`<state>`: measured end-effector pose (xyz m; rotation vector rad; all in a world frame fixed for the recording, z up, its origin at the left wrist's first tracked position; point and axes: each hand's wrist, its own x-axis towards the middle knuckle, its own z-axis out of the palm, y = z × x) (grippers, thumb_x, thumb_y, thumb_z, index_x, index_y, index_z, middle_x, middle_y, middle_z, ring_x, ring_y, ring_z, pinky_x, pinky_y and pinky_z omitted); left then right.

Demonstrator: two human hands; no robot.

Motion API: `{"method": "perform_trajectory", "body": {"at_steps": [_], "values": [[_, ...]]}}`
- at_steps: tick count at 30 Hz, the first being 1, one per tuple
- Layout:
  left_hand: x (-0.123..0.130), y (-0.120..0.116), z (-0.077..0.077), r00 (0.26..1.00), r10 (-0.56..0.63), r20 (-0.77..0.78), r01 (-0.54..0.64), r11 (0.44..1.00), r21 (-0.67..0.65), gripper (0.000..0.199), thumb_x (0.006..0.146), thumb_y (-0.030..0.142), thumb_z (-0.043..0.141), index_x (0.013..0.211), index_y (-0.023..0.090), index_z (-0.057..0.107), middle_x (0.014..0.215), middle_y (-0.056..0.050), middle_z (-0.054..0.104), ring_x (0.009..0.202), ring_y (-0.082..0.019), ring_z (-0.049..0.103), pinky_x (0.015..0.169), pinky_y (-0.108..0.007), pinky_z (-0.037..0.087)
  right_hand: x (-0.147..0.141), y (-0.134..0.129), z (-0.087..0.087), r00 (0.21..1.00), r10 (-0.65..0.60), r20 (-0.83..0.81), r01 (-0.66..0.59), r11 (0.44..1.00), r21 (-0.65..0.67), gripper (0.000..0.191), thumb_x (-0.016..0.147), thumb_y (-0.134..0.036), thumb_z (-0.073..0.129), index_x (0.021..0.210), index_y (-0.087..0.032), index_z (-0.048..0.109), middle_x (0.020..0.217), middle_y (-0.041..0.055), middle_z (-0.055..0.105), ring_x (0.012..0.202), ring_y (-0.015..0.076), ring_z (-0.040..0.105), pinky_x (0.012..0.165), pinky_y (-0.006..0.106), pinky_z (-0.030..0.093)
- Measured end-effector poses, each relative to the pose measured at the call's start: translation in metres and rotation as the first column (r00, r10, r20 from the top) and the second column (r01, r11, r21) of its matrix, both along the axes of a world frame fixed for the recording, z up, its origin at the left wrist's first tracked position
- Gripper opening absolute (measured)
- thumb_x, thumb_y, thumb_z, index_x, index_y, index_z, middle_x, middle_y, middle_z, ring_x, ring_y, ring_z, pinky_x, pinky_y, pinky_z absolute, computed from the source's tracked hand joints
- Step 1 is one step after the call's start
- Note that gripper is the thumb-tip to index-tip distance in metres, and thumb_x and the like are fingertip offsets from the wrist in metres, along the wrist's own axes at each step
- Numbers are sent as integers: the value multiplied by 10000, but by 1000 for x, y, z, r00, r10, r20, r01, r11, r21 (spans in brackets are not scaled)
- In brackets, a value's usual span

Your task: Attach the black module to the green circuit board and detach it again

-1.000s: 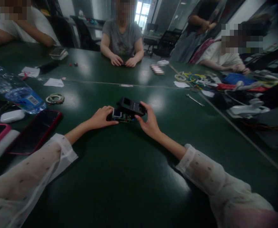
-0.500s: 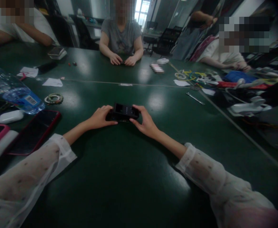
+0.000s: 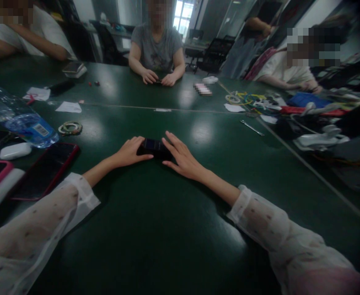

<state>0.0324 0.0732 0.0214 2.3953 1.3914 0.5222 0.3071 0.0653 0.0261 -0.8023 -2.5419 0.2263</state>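
A small black rectangular plastic device (image 3: 155, 148) lies on the dark green table, with a darker panel on its top; its exact kind I cannot tell. Around its left end is my left hand (image 3: 127, 153), thumb along the near side and fingers behind. Over the right end rests my right hand (image 3: 183, 159), its fingers stretched out and apart, touching or just above the device. That hand hides the right end.
To the left are a tilted water bottle (image 3: 29, 123), a red-edged phone (image 3: 47, 170), a white earphone case (image 3: 15, 151) and bracelets (image 3: 70, 128). A wrench (image 3: 252, 128) and tangled cables (image 3: 244, 98) lie right. A person (image 3: 157, 49) sits opposite; others are around.
The black part that my right hand held tilted up now lies down flat on the device. My right hand's fingers have spread out over it; my left hand stays in place.
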Motion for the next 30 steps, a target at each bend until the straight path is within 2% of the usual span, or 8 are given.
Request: {"method": "perform_trajectory", "body": {"at_steps": [3,7,14,20,23,30], "values": [[0,0,1,1000,1,0,-1,1000,-7,681,819,760,539,1215,206,516,1149,-120,593,1019,-299,560,870,-439,453,-1,0,1,1000,1,7,-1,1000,7,845,962,-453,539,1593,-327,-7,1695,36,27,1563,280,85,1243,579,219],[1,-2,3,1000,-5,2,5,1000,-17,704,818,761,536,1219,182,517,1173,-135,588,1030,-301,556,873,-434,443,-1,-1,1,1000,-2,31,2,1000,-4,831,963,-445,540,1590,-351,3,1691,17,72,1561,277,94,1240,591,209],[0,-1,3,1000,-11,10,11,1000,-12,681,817,768,530,1199,205,516,1159,-115,593,1023,-295,554,865,-427,445,-1,-5,-1,994,-114,3,113,992,55,914,948,-499,552,1578,-360,-95,1694,5,0,1560,316,-8,1244,626,132],[1,-1,2,1000,0,-3,0,1000,-14,689,820,771,521,1190,190,513,1152,-120,589,1010,-290,553,870,-427,444,-2,-5,-2,991,-116,59,113,992,60,992,966,-547,482,1524,-275,-292,1686,52,-71,1556,299,-59,1251,608,112],[1,-2,4,1000,9,-10,-10,1000,-25,702,818,771,523,1201,183,505,1167,-126,587,1020,-292,551,880,-431,442,-2,-5,-3,989,-115,89,108,991,75,984,978,-564,439,1512,-231,-318,1683,66,-82,1553,288,-79,1262,585,90],[1,-3,5,1000,3,-1,-3,1000,-30,686,822,762,526,1210,196,511,1192,-123,590,1039,-295,551,885,-432,440,-1,-3,-6,989,-89,116,81,995,66,998,973,-584,434,1503,-223,-332,1684,70,-70,1557,288,-34,1274,557,106]]}}
